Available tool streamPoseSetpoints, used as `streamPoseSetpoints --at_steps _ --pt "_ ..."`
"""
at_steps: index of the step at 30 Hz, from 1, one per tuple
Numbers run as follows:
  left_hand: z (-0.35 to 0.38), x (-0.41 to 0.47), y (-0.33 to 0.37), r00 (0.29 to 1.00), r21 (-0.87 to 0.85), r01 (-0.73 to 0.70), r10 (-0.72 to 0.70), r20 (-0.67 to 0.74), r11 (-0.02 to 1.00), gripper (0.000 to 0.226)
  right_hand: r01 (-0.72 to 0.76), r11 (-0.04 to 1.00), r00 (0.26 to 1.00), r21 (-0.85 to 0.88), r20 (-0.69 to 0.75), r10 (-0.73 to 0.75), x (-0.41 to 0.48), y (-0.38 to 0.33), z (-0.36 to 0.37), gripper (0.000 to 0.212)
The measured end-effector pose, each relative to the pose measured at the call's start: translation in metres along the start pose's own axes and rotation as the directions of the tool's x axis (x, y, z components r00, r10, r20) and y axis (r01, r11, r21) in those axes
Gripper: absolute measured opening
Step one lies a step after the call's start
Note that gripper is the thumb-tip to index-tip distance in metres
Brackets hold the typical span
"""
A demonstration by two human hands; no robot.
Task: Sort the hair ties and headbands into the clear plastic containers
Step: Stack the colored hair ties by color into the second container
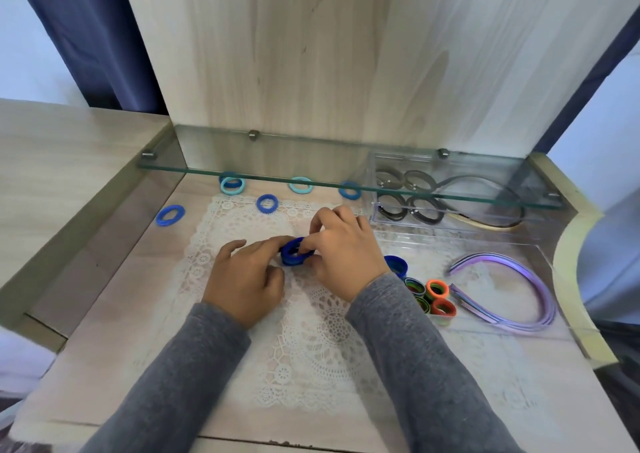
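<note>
Ties (170, 215) in blue lie loose at upper left, the left hand (242, 276) and right hand (341, 258) together pinch a blue stack (292, 250) at centre, and containers (433, 248) at right hold headbands (549, 296).

Pale matt wood-grain surface (104, 331) under a white lace doily (311, 348); glossy glass shelf (311, 179) upper centre; clear plastic containers (519, 328) at right; grey knit sleeves (194, 376) below.
</note>
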State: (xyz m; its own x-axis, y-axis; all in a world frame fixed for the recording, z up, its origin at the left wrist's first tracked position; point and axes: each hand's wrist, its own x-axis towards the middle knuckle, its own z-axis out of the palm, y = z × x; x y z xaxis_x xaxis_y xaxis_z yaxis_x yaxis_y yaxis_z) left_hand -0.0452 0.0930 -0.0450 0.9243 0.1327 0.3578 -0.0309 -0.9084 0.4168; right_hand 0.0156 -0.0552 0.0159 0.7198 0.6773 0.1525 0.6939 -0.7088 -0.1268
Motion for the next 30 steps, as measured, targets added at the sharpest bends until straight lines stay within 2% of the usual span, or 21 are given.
streamPoseSetpoints --at_steps 9,14,25,30 --pt "0.011 0.013 0.058 0.994 -0.207 -0.107 0.098 -0.052 0.972 0.046 -0.048 0.997 0.999 -0.061 0.012 0.048 -0.029 0.048 -0.041 0.022" --pt "0.017 0.028 0.093 0.995 -0.258 -0.077 0.092 0.045 0.963 0.049 -0.109 0.988 0.993 -0.105 0.042 0.114 -0.047 0.078 -0.057 0.023" --pt "0.045 0.044 0.124 0.969 -0.268 -0.138 0.186 0.162 0.953 0.045 -0.221 0.969 0.974 -0.112 0.026 0.225 -0.073 0.119 -0.055 0.022" --pt "0.053 0.048 0.120 0.958 -0.240 -0.159 0.209 0.198 0.958 0.050 -0.249 0.962 0.964 -0.114 0.066 0.258 -0.079 0.127 -0.049 0.024"
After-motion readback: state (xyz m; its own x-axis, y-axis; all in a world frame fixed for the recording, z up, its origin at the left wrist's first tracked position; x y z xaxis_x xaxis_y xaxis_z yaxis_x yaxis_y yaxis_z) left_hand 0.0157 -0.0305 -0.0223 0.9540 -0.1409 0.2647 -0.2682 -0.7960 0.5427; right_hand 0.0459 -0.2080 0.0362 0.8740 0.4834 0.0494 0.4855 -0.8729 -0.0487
